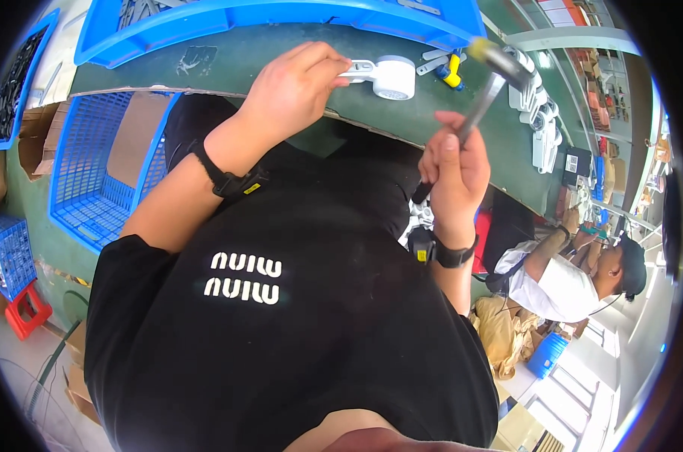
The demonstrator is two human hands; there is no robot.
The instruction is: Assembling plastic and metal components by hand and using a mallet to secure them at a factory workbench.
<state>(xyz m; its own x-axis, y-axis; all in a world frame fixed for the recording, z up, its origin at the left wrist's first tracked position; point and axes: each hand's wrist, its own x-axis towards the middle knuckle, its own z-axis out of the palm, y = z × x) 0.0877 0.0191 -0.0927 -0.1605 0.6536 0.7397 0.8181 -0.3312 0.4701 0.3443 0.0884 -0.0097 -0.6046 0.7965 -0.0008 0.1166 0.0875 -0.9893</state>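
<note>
My left hand (300, 84) pinches the flat arm of a white plastic part with a round drum-shaped end (394, 77). That part is held at the green bench (311, 43), close to its near edge. My right hand (458, 169) grips a hammer (483, 104) by its dark handle. The hammer is raised and tilted, its head up and to the right of the white part, with a yellow face on one side and a dark one on the other. Its head is slightly blurred. Behind the white part lie a yellow and blue tool (451, 74) and small grey pieces.
A large blue tray (281, 22) with grey pieces stands along the back. White parts (543, 132) are piled on the right of the bench. Blue crates (89, 162) and a red stool (28, 310) are on the left. A co-worker (560, 279) sits at the right.
</note>
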